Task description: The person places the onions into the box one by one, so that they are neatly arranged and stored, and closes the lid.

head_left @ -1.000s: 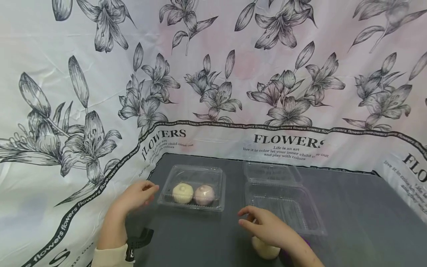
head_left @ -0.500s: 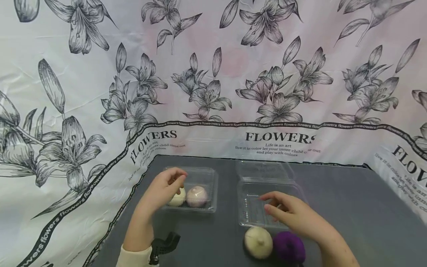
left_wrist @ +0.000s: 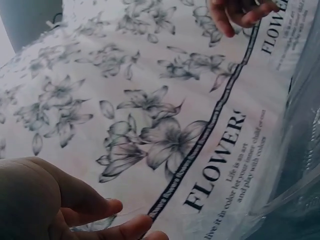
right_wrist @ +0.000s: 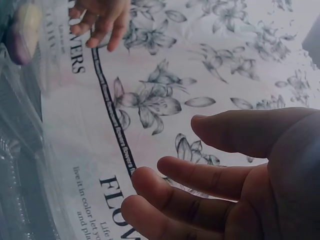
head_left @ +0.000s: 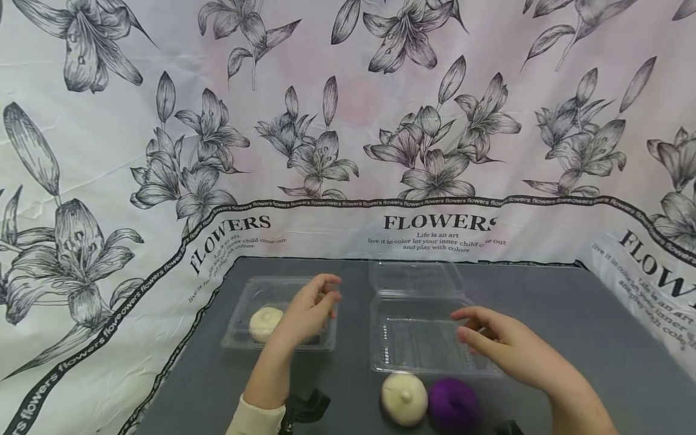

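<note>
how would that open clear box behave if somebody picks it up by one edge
The open clear box is probably light, as it looks thin-walled and nothing shows inside. Such see-through plastic would likely flex under a pinch. Its lid, standing open at the back, might swing or flop.

Location: a small curtained-off booth; I cannot tell whether home, shop or lab. Evidence: white curtain [head_left: 375, 163], printed with lilies and the word FLOWERS, runs behind and along both sides of a plain grey table [head_left: 565, 338]. Creases show in it. Left wrist view: curtain's upper edge visible, grey surface [left_wrist: 35, 22] beyond, unidentified from where I stand.
</note>
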`<act>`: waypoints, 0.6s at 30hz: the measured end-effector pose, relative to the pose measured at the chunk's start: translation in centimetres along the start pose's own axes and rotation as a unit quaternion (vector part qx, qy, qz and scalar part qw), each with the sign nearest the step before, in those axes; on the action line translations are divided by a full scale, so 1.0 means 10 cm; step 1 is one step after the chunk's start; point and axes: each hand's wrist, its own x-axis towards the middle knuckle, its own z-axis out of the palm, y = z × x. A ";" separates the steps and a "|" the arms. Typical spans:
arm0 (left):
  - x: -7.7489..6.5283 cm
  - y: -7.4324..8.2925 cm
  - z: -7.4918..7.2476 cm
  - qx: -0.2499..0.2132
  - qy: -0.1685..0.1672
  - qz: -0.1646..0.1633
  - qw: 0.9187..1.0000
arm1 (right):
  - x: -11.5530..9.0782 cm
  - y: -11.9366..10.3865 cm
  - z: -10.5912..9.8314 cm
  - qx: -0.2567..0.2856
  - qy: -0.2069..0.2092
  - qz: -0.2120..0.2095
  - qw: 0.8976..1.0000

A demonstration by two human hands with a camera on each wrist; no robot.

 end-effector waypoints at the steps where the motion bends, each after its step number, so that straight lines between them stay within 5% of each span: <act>1: 0.02 -0.03 0.05 -0.004 0.000 -0.001 1.000 | -0.01 0.01 -0.01 -0.004 0.002 -0.002 1.000; 10: 0.11 -0.28 0.37 0.013 -0.003 -0.017 1.000 | 0.08 0.08 0.06 -0.017 -0.019 -0.034 0.999; 18: 0.07 -0.36 0.64 0.051 -0.035 -0.034 0.997 | 0.20 0.12 0.34 -0.007 -0.077 -0.078 0.994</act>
